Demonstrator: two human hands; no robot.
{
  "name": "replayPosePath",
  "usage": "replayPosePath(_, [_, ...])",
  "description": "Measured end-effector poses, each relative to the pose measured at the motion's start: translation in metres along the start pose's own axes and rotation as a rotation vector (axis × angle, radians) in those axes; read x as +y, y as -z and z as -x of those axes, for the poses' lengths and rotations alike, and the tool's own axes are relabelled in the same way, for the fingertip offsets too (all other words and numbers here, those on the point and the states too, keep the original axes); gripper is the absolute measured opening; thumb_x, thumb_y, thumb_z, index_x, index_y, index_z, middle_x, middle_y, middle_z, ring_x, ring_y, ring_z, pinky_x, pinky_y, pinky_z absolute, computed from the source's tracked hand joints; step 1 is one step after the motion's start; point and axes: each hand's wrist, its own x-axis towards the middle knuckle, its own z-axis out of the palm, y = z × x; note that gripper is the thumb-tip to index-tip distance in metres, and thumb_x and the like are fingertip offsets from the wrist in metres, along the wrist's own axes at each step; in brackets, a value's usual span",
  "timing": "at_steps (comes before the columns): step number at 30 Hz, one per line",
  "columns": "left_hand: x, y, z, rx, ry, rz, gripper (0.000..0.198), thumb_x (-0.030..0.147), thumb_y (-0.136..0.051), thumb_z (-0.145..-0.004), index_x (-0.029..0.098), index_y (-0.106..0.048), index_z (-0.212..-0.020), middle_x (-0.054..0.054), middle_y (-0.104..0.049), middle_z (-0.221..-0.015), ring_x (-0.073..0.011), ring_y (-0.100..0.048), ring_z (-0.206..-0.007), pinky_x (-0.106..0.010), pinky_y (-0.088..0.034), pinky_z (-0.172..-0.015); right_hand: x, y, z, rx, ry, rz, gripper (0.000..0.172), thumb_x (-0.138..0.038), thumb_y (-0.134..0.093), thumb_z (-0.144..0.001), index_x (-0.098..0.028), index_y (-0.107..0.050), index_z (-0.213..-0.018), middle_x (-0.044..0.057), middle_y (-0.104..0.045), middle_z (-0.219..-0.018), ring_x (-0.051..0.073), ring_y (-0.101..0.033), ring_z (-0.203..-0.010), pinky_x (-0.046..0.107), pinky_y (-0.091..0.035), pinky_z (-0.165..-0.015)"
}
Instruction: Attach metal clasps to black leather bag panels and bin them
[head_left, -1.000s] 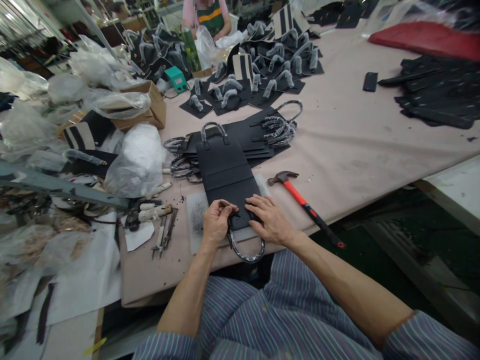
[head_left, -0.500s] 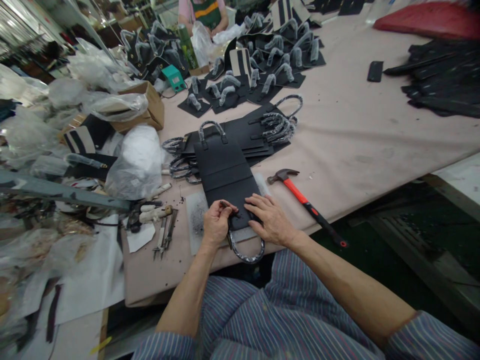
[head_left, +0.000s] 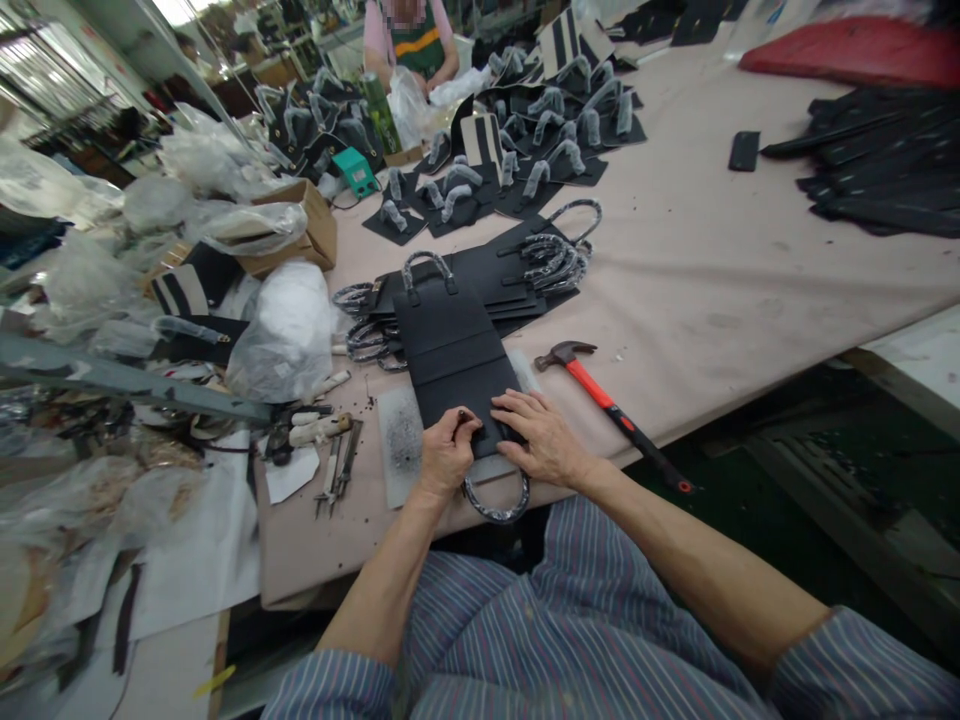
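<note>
A long black bag panel (head_left: 454, 345) lies lengthwise in front of me on a pale mat (head_left: 401, 445). It has a wrapped handle at the far end (head_left: 427, 262) and another at the near end (head_left: 496, 508). My left hand (head_left: 444, 455) is closed in a pinch on a small dark piece at the panel's near left corner. My right hand (head_left: 541, 437) lies flat with fingers spread on the panel's near end, holding it down.
A red-handled hammer (head_left: 611, 410) lies just right of my hands. Small hand tools (head_left: 330, 455) lie to the left. More black panels with handles (head_left: 525, 265) are stacked behind. Plastic bags (head_left: 281, 320) and a cardboard box (head_left: 300, 225) crowd the left. Another person (head_left: 412, 40) works at the far end.
My left hand has shifted slightly right and forward along the panel's near edge. My right hand stays flat in place. The camera view has moved a little.
</note>
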Motion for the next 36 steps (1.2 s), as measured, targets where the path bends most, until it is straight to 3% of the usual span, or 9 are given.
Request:
replayPosePath(4, [0.003, -0.001, -0.001, 0.011, 0.034, -0.054, 0.011, 0.024, -0.056, -0.094, 0.023, -0.064, -0.087, 0.000, -0.072, -0.080, -0.0154, -0.068, -0.072, -0.026, -0.051, -0.072, 0.014, 0.015, 0.003, 0.109, -0.017, -0.083, 0.038, -0.033, -0.057, -0.094, -0.019, -0.064, -0.129, 0.014, -0.059, -0.140, 0.030, -0.053, -0.132, 0.054, -0.042, -0.112])
replayPosePath(8, [0.001, 0.002, -0.004, -0.067, 0.043, -0.004, 0.012, 0.022, -0.055, -0.093, 0.023, -0.064, -0.085, 0.000, -0.071, -0.078, -0.0156, -0.066, -0.073, -0.026, -0.050, -0.073, 0.043, 0.047, 0.022, 0.247, -0.301, 0.150, 0.036, -0.031, -0.055, -0.092, -0.014, -0.065, -0.121, 0.018, -0.063, -0.130, 0.033, -0.056, -0.124, 0.052, -0.043, -0.109])
replayPosePath(14, [-0.001, 0.005, -0.006, -0.127, 0.049, 0.080, 0.013, 0.020, -0.054, -0.092, 0.022, -0.065, -0.085, -0.001, -0.071, -0.080, -0.0157, -0.067, -0.075, -0.026, -0.052, -0.075, 0.068, 0.078, 0.050, -0.075, -0.735, 0.455, 0.040, -0.038, -0.058, -0.089, -0.010, -0.063, -0.118, 0.024, -0.062, -0.116, 0.037, -0.058, -0.111, 0.047, -0.047, -0.094])
replayPosePath(16, [-0.001, 0.006, -0.007, -0.140, 0.043, 0.082, 0.012, 0.020, -0.055, -0.092, 0.022, -0.066, -0.086, -0.001, -0.071, -0.080, -0.0158, -0.067, -0.075, -0.026, -0.052, -0.075, 0.066, 0.081, 0.046, -0.093, -0.851, 0.312, 0.030, -0.033, -0.059, -0.088, -0.013, -0.063, -0.109, 0.020, -0.063, -0.106, 0.034, -0.060, -0.101, 0.044, -0.049, -0.086])
replayPosePath(20, [0.000, 0.008, -0.008, -0.186, 0.012, 0.049, 0.012, 0.021, -0.055, -0.092, 0.022, -0.066, -0.089, -0.001, -0.072, -0.081, -0.0158, -0.068, -0.075, -0.026, -0.052, -0.075, 0.054, 0.087, 0.026, -0.064, -1.071, -0.317, 0.012, -0.023, -0.063, -0.076, -0.019, -0.056, -0.085, 0.006, -0.058, -0.075, 0.021, -0.057, -0.069, 0.033, -0.048, -0.063])
replayPosePath(24, [-0.006, 0.008, -0.003, -0.215, -0.069, 0.021, 0.015, 0.020, -0.053, -0.094, 0.022, -0.067, -0.092, -0.002, -0.072, -0.085, -0.0160, -0.068, -0.078, -0.027, -0.054, -0.078, 0.024, 0.093, 0.009, -0.136, -1.037, -0.566, 0.015, -0.035, -0.053, -0.082, -0.022, -0.047, -0.076, -0.004, -0.044, -0.060, 0.012, -0.041, -0.046, 0.025, -0.039, -0.044])
replayPosePath(27, [-0.014, 0.004, 0.002, -0.210, -0.112, 0.016, 0.017, 0.020, -0.051, -0.096, 0.022, -0.068, -0.095, -0.003, -0.073, -0.089, -0.0166, -0.069, -0.081, -0.029, -0.055, -0.081, -0.011, 0.102, 0.007, -0.051, -0.942, -0.572, 0.029, -0.051, -0.041, -0.093, -0.024, -0.045, -0.082, -0.007, -0.039, -0.059, 0.011, -0.035, -0.042, 0.023, -0.032, -0.040])
replayPosePath(31, [-0.020, 0.001, 0.004, -0.180, -0.119, 0.031, 0.016, 0.022, -0.052, -0.096, 0.022, -0.068, -0.097, -0.003, -0.073, -0.090, -0.0169, -0.069, -0.082, -0.029, -0.055, -0.083, -0.052, 0.119, 0.011, 0.075, -0.493, -0.111, 0.035, -0.054, -0.041, -0.096, -0.025, -0.045, -0.079, -0.002, -0.047, -0.058, 0.014, -0.043, -0.048, 0.027, -0.031, -0.048])
replayPosePath(36, [-0.018, 0.001, 0.003, -0.158, -0.095, 0.032, 0.020, 0.022, -0.050, -0.097, 0.022, -0.070, -0.098, -0.004, -0.072, -0.086, -0.0178, -0.068, -0.078, -0.030, -0.055, -0.078, -0.070, 0.126, 0.018, -0.208, -0.250, 0.278, 0.031, -0.045, -0.039, -0.099, -0.024, -0.044, -0.076, 0.000, -0.050, -0.056, 0.015, -0.038, -0.044, 0.032, -0.018, -0.051])
